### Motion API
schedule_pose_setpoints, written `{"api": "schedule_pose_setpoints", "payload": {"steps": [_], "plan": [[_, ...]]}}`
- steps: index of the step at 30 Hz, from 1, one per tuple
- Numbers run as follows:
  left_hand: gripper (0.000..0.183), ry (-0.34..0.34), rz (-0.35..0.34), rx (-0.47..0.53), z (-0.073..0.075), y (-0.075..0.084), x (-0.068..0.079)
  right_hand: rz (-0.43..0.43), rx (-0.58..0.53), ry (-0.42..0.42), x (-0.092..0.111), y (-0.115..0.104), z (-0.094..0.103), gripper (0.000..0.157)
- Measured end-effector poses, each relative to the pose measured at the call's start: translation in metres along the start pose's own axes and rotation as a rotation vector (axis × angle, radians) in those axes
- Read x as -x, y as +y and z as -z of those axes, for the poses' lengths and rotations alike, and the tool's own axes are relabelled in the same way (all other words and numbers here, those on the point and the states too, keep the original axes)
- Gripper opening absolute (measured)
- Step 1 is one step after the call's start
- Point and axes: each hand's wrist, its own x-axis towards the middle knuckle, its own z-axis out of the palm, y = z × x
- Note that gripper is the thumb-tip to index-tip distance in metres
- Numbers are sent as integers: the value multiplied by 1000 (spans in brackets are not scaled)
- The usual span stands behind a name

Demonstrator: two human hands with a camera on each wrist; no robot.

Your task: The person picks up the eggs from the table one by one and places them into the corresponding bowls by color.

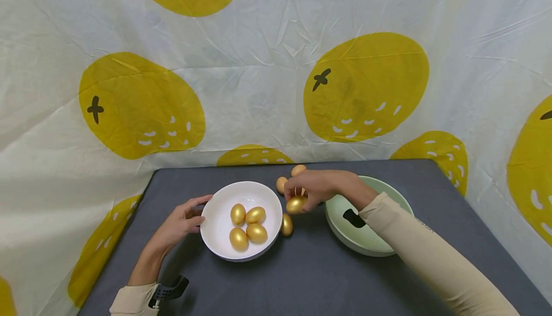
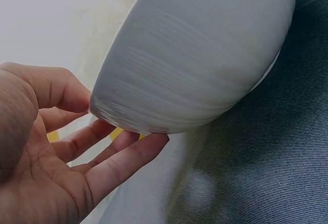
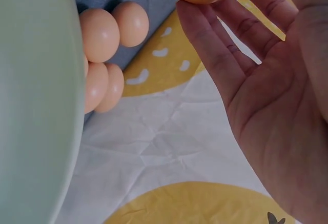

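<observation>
Head: the right hand (image 1: 316, 185) pinches a gold egg (image 1: 295, 205) right of the white bowl (image 1: 221, 216). Left wrist: the left hand (image 2: 51, 167), fingers spread, touches the bowl; light pressure should steady it. Right wrist: avoid bumping the brown eggs (image 3: 100, 36).

nothing legible; tiny blurred print (image 1: 424, 225) on right sleeve (image 1: 431, 258)
</observation>
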Motion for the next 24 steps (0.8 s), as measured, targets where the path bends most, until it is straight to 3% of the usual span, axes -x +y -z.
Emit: {"api": "schedule_pose_setpoints", "payload": {"steps": [8,13,24], "plan": [[56,6,7,-2,0,-1,0,68,-45,32,-6,-5,3,31],[56,6,8,-5,0,0,1,138,-6,57,-11,-8,4,30],[56,5,9,-2,-1,1,2,137,41,45,-23,-15,2,29]]}}
